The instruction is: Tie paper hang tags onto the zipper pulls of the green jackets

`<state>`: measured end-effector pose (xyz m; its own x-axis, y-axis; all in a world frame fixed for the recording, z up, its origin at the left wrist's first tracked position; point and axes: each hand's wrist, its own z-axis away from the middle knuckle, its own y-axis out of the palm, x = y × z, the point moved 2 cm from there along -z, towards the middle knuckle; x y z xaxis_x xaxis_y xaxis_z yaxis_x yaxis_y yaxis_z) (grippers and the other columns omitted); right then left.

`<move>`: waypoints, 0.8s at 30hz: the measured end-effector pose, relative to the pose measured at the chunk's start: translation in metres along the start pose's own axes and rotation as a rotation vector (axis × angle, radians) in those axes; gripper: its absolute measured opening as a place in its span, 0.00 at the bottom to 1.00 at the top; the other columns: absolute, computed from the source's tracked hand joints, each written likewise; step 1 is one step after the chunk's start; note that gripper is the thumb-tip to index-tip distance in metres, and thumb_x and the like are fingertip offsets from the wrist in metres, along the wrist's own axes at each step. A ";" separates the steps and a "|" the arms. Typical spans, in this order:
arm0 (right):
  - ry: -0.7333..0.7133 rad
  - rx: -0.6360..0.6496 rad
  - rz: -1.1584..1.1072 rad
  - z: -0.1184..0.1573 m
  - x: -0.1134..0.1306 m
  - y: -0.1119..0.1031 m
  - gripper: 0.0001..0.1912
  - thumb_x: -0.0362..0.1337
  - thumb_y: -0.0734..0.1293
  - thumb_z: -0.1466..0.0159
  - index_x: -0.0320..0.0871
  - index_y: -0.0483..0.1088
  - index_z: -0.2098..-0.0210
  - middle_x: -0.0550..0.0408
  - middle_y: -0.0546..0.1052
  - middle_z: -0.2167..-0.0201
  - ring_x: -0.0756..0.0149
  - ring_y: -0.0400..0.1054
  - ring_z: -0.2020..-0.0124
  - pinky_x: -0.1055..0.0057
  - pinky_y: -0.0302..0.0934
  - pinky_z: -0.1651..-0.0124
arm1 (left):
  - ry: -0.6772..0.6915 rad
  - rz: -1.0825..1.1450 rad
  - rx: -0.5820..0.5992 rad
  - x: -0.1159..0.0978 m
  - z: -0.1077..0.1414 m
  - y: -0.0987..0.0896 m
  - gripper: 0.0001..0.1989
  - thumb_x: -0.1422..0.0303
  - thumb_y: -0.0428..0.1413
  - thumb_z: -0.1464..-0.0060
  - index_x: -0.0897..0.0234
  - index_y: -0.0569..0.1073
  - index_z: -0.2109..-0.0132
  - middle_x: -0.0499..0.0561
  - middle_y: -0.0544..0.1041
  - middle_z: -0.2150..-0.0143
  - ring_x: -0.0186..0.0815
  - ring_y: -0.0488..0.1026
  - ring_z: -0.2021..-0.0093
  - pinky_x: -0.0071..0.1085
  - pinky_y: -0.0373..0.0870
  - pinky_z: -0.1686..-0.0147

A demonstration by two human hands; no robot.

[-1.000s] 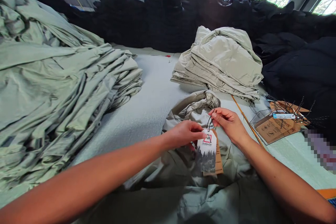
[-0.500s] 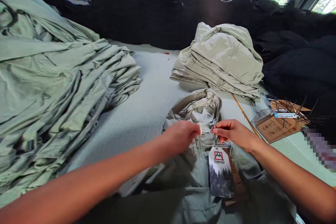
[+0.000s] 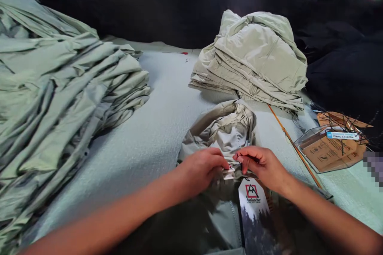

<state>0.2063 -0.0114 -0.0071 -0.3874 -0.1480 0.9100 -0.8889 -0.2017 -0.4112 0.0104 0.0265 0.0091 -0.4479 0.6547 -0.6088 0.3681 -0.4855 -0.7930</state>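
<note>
A grey-green hooded jacket (image 3: 191, 143) lies in front of me, its hood spread at the far end and its zip front toward me. My left hand (image 3: 203, 167) pinches a small white label (image 3: 229, 172) at the jacket's neck. Close beside it, my right hand (image 3: 261, 165) has thumb and forefinger closed on the thin dark string of a hang tag. Below that hand hangs the Avalanche hang tag (image 3: 254, 211), white at the top with a dark forest print, over a brown card that is mostly hidden.
A large heap of grey-green garments (image 3: 68, 79) fills the left side. Folded beige garments (image 3: 254, 55) are stacked beyond the hood. At right lie a clear tray (image 3: 308, 163) of brown tags (image 3: 332, 151) with black strings and an orange strip (image 3: 287, 133). Dark piles (image 3: 167, 8) line the back.
My view has tipped downward and come closer. The left hand has shifted down onto the label, and the right hand's fingertips have moved nearer to it.
</note>
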 end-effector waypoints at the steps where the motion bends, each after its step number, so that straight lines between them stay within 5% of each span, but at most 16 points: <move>1: -0.003 0.022 0.048 0.001 0.000 0.000 0.11 0.39 0.62 0.34 0.41 0.72 0.68 0.60 0.70 0.78 0.72 0.65 0.77 0.75 0.57 0.72 | -0.003 0.017 0.009 0.000 0.000 -0.001 0.15 0.77 0.48 0.41 0.62 0.78 0.58 0.51 0.76 0.60 0.34 0.74 0.60 0.27 0.68 0.60; 7: -0.050 0.072 0.292 0.009 0.001 -0.005 0.09 0.33 0.60 0.32 0.43 0.72 0.63 0.56 0.76 0.70 0.68 0.68 0.68 0.74 0.58 0.65 | -0.046 0.036 0.005 0.002 -0.003 0.000 0.15 0.78 0.48 0.41 0.64 0.78 0.58 0.52 0.75 0.61 0.33 0.73 0.62 0.27 0.67 0.61; 20: -0.064 0.530 0.208 0.023 0.036 -0.019 0.08 0.30 0.60 0.31 0.43 0.69 0.65 0.58 0.71 0.64 0.73 0.67 0.64 0.78 0.58 0.62 | 0.028 0.073 0.010 0.004 -0.001 0.001 0.16 0.79 0.50 0.43 0.62 0.80 0.57 0.51 0.75 0.61 0.31 0.72 0.64 0.25 0.66 0.64; 24: -0.082 0.552 0.221 0.027 0.042 -0.022 0.08 0.31 0.60 0.31 0.44 0.70 0.64 0.57 0.72 0.64 0.73 0.67 0.64 0.78 0.58 0.63 | 0.075 0.022 0.066 -0.004 0.004 -0.004 0.16 0.82 0.50 0.46 0.62 0.79 0.60 0.50 0.73 0.60 0.32 0.70 0.61 0.26 0.66 0.61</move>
<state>0.2159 -0.0389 0.0385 -0.5089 -0.3132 0.8018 -0.5231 -0.6273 -0.5770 0.0074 0.0242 0.0146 -0.3769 0.6839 -0.6246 0.3216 -0.5358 -0.7807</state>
